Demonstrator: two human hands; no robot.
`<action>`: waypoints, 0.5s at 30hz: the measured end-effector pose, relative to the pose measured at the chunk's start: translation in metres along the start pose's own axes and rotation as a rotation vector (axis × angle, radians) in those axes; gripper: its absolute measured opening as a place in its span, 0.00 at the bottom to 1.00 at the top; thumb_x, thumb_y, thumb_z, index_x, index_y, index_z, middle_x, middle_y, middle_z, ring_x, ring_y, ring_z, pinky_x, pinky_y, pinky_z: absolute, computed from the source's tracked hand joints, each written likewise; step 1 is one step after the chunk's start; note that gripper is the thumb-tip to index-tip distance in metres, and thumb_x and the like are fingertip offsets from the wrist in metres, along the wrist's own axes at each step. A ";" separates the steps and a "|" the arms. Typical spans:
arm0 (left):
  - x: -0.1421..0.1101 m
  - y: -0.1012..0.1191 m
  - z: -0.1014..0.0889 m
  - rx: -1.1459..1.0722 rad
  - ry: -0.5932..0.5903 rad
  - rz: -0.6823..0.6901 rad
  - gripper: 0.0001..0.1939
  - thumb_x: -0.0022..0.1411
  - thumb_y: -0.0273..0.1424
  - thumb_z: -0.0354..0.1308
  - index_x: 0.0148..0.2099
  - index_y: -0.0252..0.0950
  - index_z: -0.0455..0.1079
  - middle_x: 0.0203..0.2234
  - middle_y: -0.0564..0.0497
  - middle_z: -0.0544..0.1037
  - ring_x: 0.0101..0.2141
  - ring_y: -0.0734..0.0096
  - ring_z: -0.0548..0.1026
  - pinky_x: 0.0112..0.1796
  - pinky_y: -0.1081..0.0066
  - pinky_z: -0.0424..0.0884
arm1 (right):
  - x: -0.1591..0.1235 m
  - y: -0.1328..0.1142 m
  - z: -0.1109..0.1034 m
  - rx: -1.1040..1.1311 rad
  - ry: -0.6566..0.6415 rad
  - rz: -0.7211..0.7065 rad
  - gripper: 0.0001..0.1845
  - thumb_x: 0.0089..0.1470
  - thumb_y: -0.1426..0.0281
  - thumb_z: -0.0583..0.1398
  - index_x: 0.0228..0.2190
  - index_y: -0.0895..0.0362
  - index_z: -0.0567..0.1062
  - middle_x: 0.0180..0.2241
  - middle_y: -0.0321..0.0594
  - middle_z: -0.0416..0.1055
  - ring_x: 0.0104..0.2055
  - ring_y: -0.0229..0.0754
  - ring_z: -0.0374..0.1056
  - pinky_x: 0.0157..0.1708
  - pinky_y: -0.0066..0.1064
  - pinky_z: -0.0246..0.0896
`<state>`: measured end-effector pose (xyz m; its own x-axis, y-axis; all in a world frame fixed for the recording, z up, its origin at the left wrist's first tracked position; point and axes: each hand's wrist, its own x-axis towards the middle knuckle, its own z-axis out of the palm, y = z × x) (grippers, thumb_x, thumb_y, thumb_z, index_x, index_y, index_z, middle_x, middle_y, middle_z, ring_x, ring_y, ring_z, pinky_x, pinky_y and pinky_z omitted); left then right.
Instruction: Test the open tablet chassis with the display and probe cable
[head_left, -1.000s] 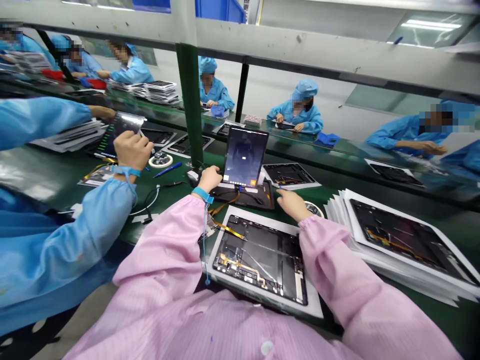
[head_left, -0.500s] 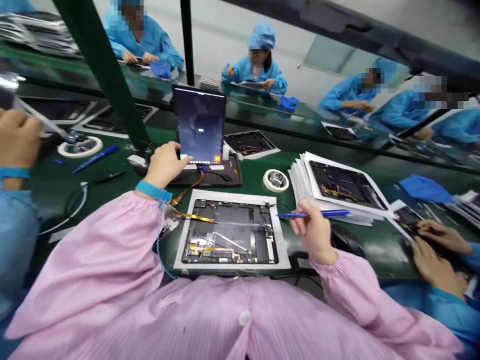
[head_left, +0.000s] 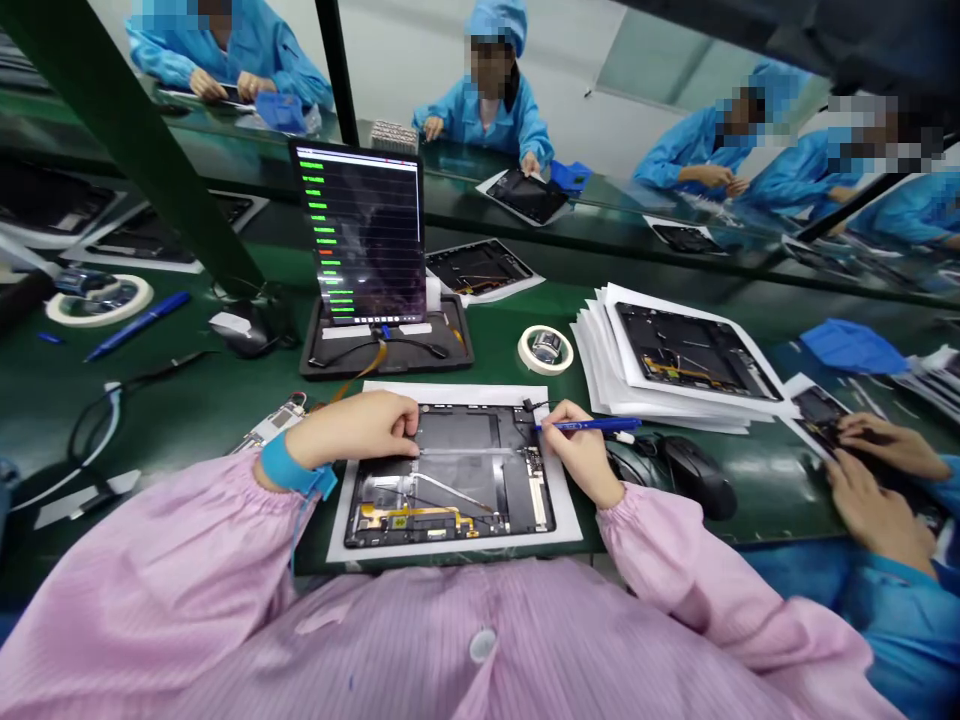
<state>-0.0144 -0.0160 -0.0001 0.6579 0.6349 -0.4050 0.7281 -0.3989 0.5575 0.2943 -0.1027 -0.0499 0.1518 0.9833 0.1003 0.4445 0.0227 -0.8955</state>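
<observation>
Head view: an opened tablet [head_left: 457, 470] lies back-up on a white sheet [head_left: 570, 520] on the green bench [head_left: 187, 400], just in front of the upright test screen [head_left: 364, 245].
Left hand [head_left: 360, 428]: rests on the tablet's upper left edge, fingers curled down and pressing, gripping nothing.
Right hand [head_left: 581, 460]: fingers pinched around a blue pen [head_left: 589, 425], tip at the tablet's upper right corner.
Handling: probably light, stiff and fragile inside; best held by the outer frame, clear of the orange flex cable [head_left: 409, 512].
Change: half a second ago the left hand touched the screen's base; the screen now lists green lines.
</observation>
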 end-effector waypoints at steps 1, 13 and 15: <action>0.000 0.002 0.001 0.027 -0.002 -0.006 0.14 0.51 0.43 0.59 0.34 0.38 0.68 0.25 0.54 0.75 0.26 0.72 0.70 0.26 0.75 0.59 | -0.001 0.000 0.001 -0.027 0.016 -0.015 0.07 0.50 0.68 0.59 0.24 0.55 0.65 0.19 0.31 0.63 0.22 0.36 0.60 0.24 0.28 0.54; -0.003 0.017 0.003 -0.057 -0.125 -0.084 0.10 0.54 0.39 0.55 0.28 0.38 0.66 0.18 0.57 0.72 0.18 0.74 0.67 0.23 0.74 0.57 | -0.002 0.001 0.003 -0.121 -0.046 -0.045 0.07 0.52 0.69 0.57 0.25 0.55 0.65 0.21 0.32 0.65 0.25 0.38 0.63 0.27 0.29 0.57; -0.003 0.017 0.002 -0.049 -0.119 -0.080 0.11 0.54 0.40 0.55 0.28 0.38 0.67 0.20 0.56 0.73 0.19 0.74 0.68 0.23 0.74 0.57 | -0.004 0.003 0.003 -0.122 -0.033 -0.049 0.07 0.53 0.68 0.57 0.25 0.55 0.65 0.21 0.33 0.65 0.25 0.38 0.63 0.27 0.29 0.57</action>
<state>-0.0039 -0.0259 0.0091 0.6182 0.5792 -0.5315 0.7711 -0.3154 0.5532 0.2925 -0.1060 -0.0547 0.0994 0.9870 0.1266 0.5551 0.0506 -0.8303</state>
